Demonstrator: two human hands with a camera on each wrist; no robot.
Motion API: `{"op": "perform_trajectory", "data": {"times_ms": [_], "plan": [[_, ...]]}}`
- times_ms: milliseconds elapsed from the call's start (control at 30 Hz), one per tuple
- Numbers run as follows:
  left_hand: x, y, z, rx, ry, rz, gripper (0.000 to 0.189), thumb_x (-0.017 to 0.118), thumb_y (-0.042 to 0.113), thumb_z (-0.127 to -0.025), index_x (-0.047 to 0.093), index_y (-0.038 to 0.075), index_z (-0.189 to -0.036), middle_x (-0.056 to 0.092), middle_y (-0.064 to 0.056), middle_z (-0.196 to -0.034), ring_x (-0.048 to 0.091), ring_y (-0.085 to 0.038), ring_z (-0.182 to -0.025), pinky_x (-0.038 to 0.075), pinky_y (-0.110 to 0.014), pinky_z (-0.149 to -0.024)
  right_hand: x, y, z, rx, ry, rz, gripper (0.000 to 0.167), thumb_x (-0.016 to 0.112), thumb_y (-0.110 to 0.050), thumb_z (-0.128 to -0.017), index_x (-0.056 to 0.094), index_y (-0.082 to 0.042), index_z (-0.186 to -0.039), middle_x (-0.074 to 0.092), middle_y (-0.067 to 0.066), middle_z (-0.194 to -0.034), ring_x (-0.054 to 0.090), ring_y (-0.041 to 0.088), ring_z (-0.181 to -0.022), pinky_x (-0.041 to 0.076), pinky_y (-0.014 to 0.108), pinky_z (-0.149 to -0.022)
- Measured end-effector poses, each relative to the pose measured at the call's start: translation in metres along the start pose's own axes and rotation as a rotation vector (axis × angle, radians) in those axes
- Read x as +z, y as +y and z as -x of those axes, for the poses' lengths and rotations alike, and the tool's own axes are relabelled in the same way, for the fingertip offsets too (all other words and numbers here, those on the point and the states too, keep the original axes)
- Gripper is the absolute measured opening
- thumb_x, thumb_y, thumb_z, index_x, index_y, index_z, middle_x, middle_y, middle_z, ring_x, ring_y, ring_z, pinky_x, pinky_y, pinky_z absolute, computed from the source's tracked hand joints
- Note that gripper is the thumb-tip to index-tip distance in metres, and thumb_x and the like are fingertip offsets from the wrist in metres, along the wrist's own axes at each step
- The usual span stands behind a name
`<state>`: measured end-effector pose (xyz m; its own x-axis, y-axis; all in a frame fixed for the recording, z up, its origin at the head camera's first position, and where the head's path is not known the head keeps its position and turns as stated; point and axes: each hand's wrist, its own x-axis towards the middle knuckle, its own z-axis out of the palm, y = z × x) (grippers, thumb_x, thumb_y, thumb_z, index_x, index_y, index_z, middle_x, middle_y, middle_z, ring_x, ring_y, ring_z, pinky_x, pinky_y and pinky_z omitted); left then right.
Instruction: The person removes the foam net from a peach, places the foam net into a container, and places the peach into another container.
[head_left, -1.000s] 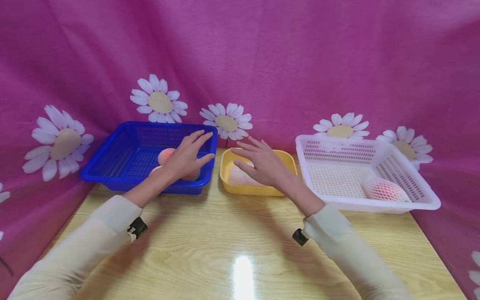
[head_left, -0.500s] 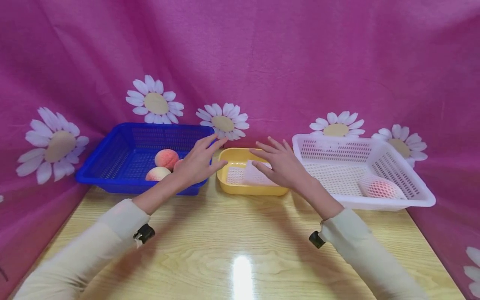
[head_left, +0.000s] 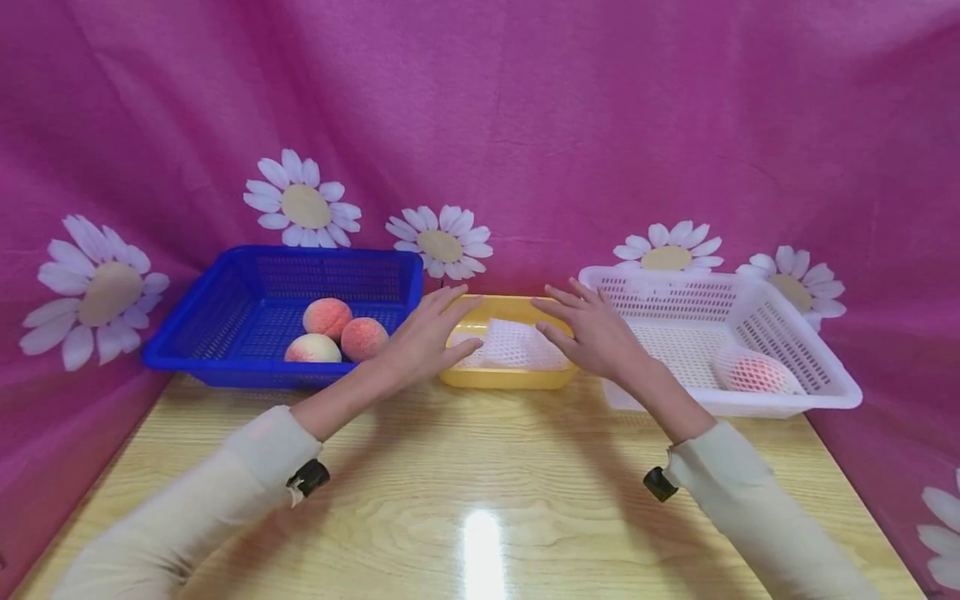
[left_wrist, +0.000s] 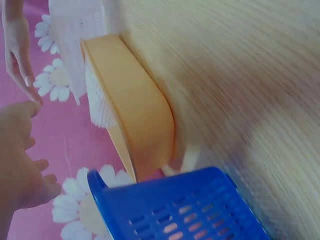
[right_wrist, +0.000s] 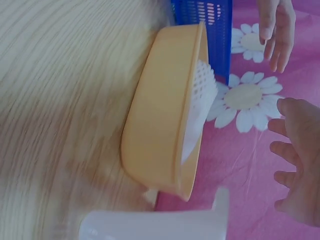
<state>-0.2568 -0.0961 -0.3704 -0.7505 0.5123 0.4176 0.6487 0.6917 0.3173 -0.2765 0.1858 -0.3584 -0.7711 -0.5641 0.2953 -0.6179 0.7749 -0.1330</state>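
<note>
My left hand (head_left: 427, 337) hovers between the blue basket and the left end of the yellow tray (head_left: 510, 380), fingers spread and holding nothing. Over the tray's right end and the near-left corner of the white basket is my right hand (head_left: 597, 335), its fingers also extended and bare. White foam net sleeves (head_left: 517, 343) lie in the tray, partly rising above its rim in the right wrist view. Three peaches sit in the blue basket: one red-pink peach (head_left: 327, 318), another red peach (head_left: 364, 338) and a paler peach (head_left: 313, 349).
The blue basket (head_left: 225, 365) stands at the left and the white basket (head_left: 750, 404) at the right, on a wooden table (head_left: 450, 500). A peach in a foam net (head_left: 757, 372) lies in the white basket. A pink flowered cloth (head_left: 525, 125) hangs behind.
Both hands have moved right: the left from above the blue basket to the tray's left end, the right from above the tray to its right end. The three peaches and the foam nets are now uncovered.
</note>
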Motion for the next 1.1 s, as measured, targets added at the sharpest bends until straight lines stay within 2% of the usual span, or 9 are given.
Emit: {"op": "perform_trajectory", "data": {"times_ms": [233,500,900,1100], "plan": [[0.010,0.014,-0.007,0.041,-0.013,0.006,0.055,0.070,0.029,-0.095,0.053,0.007,-0.143,0.042,-0.020,-0.151,0.034,-0.037,-0.141,0.032,-0.052,-0.113,-0.001,0.017,0.011,0.019,0.032,0.014,0.043,0.057,-0.034,-0.101,0.061,-0.013,-0.139,0.048,0.013,-0.149,0.028,0.045,-0.143,0.017,0.070,-0.110],[0.022,0.028,-0.018,0.119,-0.008,-0.007,0.054,0.069,0.029,-0.096,0.054,0.006,-0.142,0.045,-0.019,-0.149,0.038,-0.035,-0.139,0.032,-0.047,-0.113,-0.004,0.036,0.024,0.062,0.013,0.013,0.042,0.055,-0.034,-0.102,0.062,-0.011,-0.137,0.049,0.017,-0.147,0.028,0.044,-0.143,0.015,0.072,-0.110],[0.040,0.053,-0.034,0.151,-0.046,0.030,0.056,0.068,0.031,-0.097,0.051,0.007,-0.145,0.044,-0.018,-0.150,0.039,-0.034,-0.138,0.032,-0.044,-0.114,-0.004,0.060,0.041,0.107,0.013,0.041,0.040,0.056,-0.030,-0.102,0.062,-0.008,-0.135,0.054,0.018,-0.142,0.036,0.049,-0.136,0.019,0.073,-0.106],[0.046,0.060,-0.039,0.129,-0.104,0.026,0.056,0.065,0.034,-0.098,0.049,0.011,-0.147,0.041,-0.016,-0.152,0.037,-0.031,-0.141,0.036,-0.054,-0.110,-0.008,0.068,0.048,0.130,-0.003,0.046,0.041,0.055,-0.030,-0.103,0.061,-0.009,-0.137,0.055,0.018,-0.141,0.035,0.049,-0.136,0.019,0.076,-0.104]]}}
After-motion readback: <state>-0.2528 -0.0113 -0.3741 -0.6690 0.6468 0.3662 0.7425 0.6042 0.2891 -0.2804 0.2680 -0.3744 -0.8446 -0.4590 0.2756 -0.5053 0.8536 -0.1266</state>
